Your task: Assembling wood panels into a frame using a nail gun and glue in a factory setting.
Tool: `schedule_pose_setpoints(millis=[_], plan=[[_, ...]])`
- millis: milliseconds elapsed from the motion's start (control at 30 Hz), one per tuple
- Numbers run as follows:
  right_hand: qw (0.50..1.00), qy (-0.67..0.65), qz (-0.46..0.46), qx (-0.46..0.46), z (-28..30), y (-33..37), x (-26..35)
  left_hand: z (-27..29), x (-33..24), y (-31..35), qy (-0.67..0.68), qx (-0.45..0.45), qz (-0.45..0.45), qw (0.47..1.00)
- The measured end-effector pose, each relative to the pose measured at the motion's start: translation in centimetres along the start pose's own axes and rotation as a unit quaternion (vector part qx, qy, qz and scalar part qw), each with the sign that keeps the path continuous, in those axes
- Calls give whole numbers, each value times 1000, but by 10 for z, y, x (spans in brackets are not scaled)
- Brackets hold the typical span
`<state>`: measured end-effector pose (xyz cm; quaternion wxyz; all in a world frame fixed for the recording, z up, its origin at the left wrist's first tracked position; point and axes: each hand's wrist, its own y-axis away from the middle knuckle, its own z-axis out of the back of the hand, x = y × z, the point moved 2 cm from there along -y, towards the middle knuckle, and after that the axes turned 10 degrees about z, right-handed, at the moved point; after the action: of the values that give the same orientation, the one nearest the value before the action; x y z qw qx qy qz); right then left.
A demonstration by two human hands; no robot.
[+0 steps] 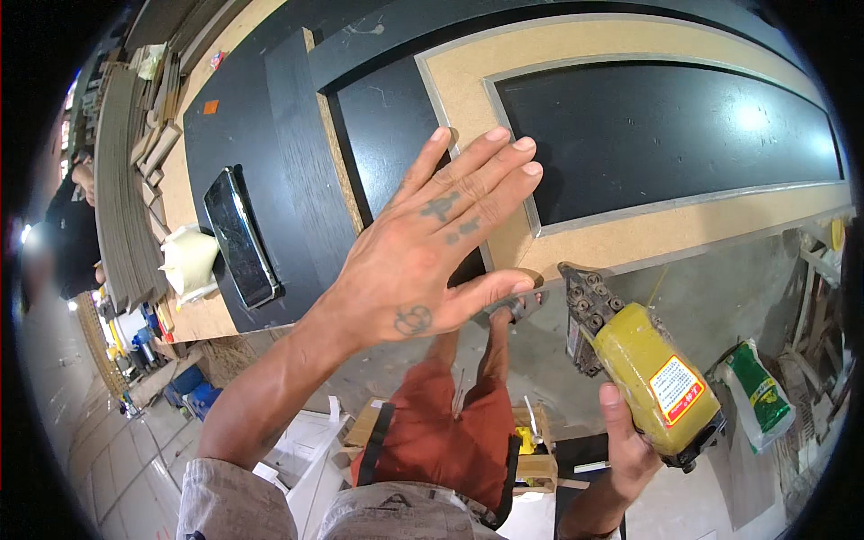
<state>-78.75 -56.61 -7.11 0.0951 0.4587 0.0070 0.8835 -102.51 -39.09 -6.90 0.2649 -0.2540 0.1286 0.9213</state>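
Left hand [432, 238] spread, empty; right hand [633, 452] grips yellow tool [650, 373]; brown box [538, 473] holds yellow object [524, 439].

Light, from where I stand: moderate indoor brightness. Glare: two white patches, right end of black panel [661, 139]. Left hand [423, 238]: crisp. Far-left person's head [40, 261]: blurred. Rim: black, curved; straight edges bowed.

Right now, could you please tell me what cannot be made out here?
Head view: fingers of the right hand, mostly hidden behind the yellow handheld tool.
Head view: part of the narrow black panel, covered by the left hand.
Head view: co-worker's head, blurred at left rim.
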Motion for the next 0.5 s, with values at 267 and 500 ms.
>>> schedule_pose_setpoints(millis=[267,500], plan=[[1000,-1,-10,-4,-1,-1,4,0,0,0,4,2,-4,1000],[1000,-15,11,6,-3,2,1,-2,1,0,12,6,1,1000]])
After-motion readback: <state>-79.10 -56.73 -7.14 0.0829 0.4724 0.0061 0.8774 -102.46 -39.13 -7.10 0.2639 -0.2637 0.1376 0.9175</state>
